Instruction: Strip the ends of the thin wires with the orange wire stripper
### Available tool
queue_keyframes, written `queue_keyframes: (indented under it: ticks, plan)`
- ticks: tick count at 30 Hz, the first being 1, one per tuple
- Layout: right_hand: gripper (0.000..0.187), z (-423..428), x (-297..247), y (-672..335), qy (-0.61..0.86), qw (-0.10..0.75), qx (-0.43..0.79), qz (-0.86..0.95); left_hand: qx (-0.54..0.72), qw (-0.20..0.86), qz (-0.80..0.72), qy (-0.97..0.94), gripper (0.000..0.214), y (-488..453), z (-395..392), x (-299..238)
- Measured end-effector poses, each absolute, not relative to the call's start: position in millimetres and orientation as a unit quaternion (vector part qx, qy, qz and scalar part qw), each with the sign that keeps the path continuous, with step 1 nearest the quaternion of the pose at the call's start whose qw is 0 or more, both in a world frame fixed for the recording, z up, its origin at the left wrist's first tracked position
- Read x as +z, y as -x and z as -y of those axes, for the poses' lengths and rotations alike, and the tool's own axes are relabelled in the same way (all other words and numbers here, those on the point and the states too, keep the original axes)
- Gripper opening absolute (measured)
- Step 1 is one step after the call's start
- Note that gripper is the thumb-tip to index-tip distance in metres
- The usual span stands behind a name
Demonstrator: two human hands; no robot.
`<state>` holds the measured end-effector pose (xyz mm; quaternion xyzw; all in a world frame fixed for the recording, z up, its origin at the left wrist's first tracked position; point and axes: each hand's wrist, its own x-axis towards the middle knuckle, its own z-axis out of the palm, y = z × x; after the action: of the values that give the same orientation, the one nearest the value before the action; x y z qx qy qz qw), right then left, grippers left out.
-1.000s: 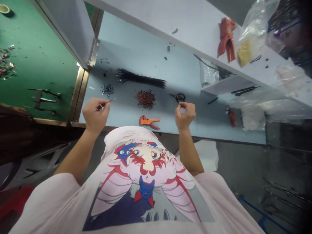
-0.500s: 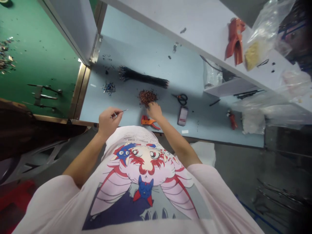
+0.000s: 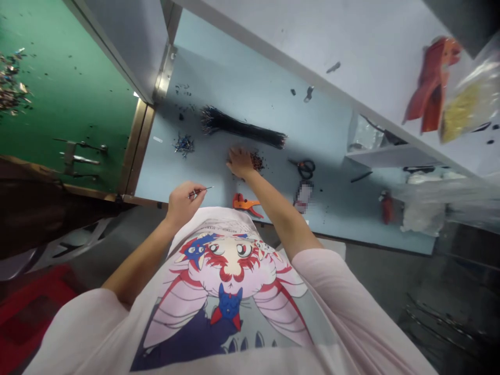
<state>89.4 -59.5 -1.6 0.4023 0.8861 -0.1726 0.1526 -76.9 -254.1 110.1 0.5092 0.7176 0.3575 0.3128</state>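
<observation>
My left hand (image 3: 183, 200) is closed in a pinch on a thin metal-tipped wire (image 3: 203, 190), held just above the near edge of the pale blue table (image 3: 187, 172). My right hand (image 3: 239, 161) reaches across and lies on a small heap of reddish-brown parts (image 3: 257, 160), covering most of it; its fingers point down into the heap. A bundle of long black wires (image 3: 242, 128) lies just beyond the heap. An orange hand tool (image 3: 246, 203) rests between my two arms at the table's near edge.
Black scissors (image 3: 304, 167) and a small blurred object (image 3: 302, 194) lie right of my right arm. A little pile of blue-grey bits (image 3: 183, 144) sits at left. A green bench (image 3: 58, 104) with metal tools adjoins on the left. An orange tool (image 3: 429, 88) lies on the white shelf above.
My right hand left the spot near the scissors, swung left to the reddish heap and now lies on it. My left hand drifted right with the wire.
</observation>
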Motion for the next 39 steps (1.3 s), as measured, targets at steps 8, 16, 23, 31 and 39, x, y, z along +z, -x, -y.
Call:
queue_keyframes:
  ticks: [8,16,23,31,39]
  plan:
    - [0.052,98,-13,-102,-0.361,0.083,-0.186,-0.910,0.344,0.330,-0.687,-0.549,0.010,79,218,102]
    - [0.031,100,3,-139,-0.501,-0.024,-0.176,-0.847,0.365,0.338,-0.709,-0.500,0.010,75,214,106]
    - [0.056,200,19,-227,-0.541,0.062,-0.235,-0.805,0.503,0.497,-0.674,-0.214,0.019,66,216,99]
    - [0.045,229,17,-240,-0.605,0.040,-0.297,-0.738,0.545,0.613,-0.554,-0.144,0.024,46,222,136]
    - [0.037,204,76,-207,-0.562,-0.078,-0.488,-0.663,0.574,0.578,-0.541,-0.211,0.024,43,236,156]
